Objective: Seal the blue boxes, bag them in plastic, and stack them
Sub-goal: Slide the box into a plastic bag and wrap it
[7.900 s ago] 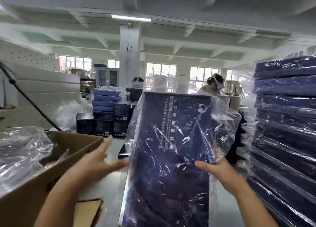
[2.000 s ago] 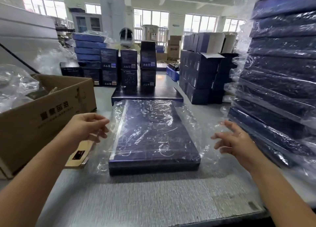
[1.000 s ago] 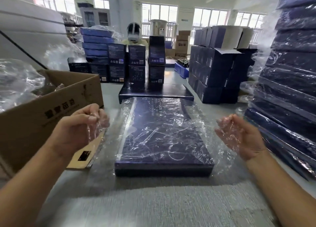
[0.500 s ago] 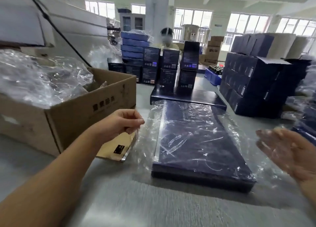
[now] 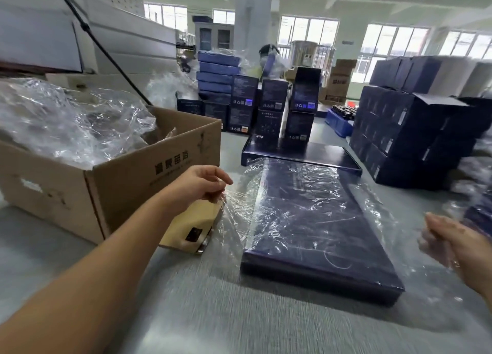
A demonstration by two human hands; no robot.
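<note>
Bagging looks done: the blue box (image 5: pixel 314 220), lately upright, now lies flat on the counter (image 5: pixel 213 313) in its plastic bag (image 5: pixel 239 210), left grip (image 5: pixel 205 183) pinching the left flap, right grip (image 5: pixel 452 244) too blurred to tell.

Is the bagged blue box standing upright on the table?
No, the bagged blue box lies flat on the grey table.

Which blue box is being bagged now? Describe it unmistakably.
Start at the open cardboard carton on the grey table, left side. Just right of it lies a flat blue box, nearest the camera. Unlike the bare flat box behind it, it lies in a loose clear plastic bag.
</note>
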